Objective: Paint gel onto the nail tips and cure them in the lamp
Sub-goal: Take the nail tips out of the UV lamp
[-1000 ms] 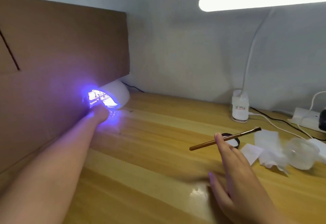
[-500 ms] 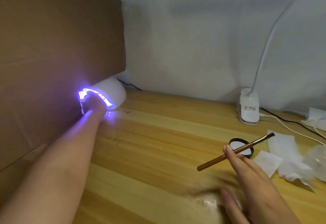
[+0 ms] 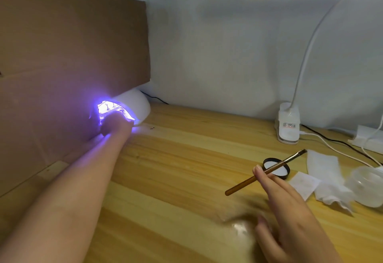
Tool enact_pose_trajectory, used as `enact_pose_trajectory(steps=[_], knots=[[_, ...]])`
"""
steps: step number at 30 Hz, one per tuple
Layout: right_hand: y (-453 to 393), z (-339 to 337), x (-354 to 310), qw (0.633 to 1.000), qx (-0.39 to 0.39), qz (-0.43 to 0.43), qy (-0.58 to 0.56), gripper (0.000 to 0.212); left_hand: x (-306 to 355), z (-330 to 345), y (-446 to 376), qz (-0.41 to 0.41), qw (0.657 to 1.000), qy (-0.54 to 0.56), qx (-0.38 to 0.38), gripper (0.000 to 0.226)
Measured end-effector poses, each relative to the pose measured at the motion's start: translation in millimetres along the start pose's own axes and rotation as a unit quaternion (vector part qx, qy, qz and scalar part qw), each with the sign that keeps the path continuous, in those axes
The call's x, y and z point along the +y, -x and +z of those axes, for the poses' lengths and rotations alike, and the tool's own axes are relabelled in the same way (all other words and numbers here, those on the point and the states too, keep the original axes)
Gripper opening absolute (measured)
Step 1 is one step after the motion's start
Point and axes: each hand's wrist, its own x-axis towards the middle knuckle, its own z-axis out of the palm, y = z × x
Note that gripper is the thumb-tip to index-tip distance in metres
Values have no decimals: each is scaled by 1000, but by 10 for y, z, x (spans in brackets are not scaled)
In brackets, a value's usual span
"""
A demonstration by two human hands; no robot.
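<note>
At the far left of the wooden table point(image 3: 186, 159), against the cardboard sheet point(image 3: 68, 55), the white curing lamp point(image 3: 136, 103) lit violet, as half a second back. Left hand point(image 3: 116, 120) pushed into the lamp mouth, only the wrist and the back of the hand showing; fingers hidden inside, so no telling whether spread or curled, nor whether nail tips held. Deeper in than a second ago, when the hand sat just at the opening. Small shapes in the glow above the hand, too washed out to name.

To the right, right hand point(image 3: 290, 206) raised over the table, brush point(image 3: 267, 171) pinched between the fingertips point(image 3: 258, 170), bristle end tilted up and away, wooden handle slanting down to the left. Much the same grip and slant as before. Brush crossing over the small black-rimmed pot point(image 3: 276, 169) beyond the fingers. Crumpled white wipes point(image 3: 323, 171) and a clear bowl point(image 3: 366, 188) further right, desk lamp base point(image 3: 289, 123) behind. Blurred glossy patch near the thumb, unreadable.
</note>
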Motion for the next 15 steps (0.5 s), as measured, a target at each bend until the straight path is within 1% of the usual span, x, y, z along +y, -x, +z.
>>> enact_pose_trajectory(steps=[2,3,5,7,9,12,15], knots=[[9,41,-23,999,-37,0,-4,79,-65,-35,104,-16,999,36,0,33],[15,23,-10,999,-43,11,-20,77,-105,-49,131,-15,999,44,2,34],[24,-42,1,997,-28,46,-55,73,-194,-112,234,-8,999,46,-5,36],[31,-51,-31,996,-30,56,-70,70,-290,-164,339,4,999,34,-8,39],[28,-91,-44,993,-2,78,-88,67,-352,-205,465,16,1000,26,-9,47],[20,-186,-58,996,21,59,-57,64,-421,-297,702,26,1000,-7,-11,52],[-45,-286,-124,999,38,32,-6,71,-518,-340,913,54,997,-34,-45,48]])
